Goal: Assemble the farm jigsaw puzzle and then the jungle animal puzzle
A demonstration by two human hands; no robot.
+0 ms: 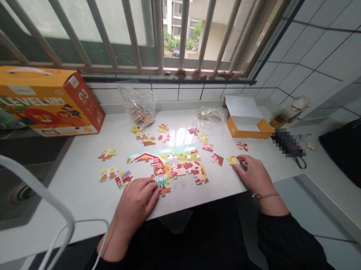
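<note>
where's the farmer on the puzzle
In the head view, the farmer is lower left in the puzzle, below the barn roof, beside the left hand.

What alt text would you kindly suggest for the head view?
A part-built farm jigsaw lies on a white counter, the left hand at its farmer, the right hand touching a loose yellow piece. Behind are an orange box, two bags, an open carton and a barred window.
</note>
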